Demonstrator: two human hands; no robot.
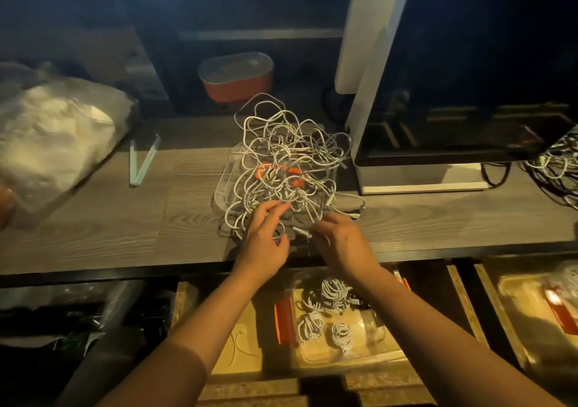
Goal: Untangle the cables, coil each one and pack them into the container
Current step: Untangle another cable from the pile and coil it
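Observation:
A tangled heap of white cables lies on a clear lid with orange clips on the wooden desk. My left hand is at the heap's near edge, fingers curled among the strands and pinching a cable. My right hand is beside it and pinches a white cable end near the connector. Below the desk edge, a clear container holds three coiled white cables.
A monitor stands at the right with more cables beside its base. An orange-based box with clear lid sits at the back. A plastic bag lies at the left, pale green sticks near it. Another container is lower right.

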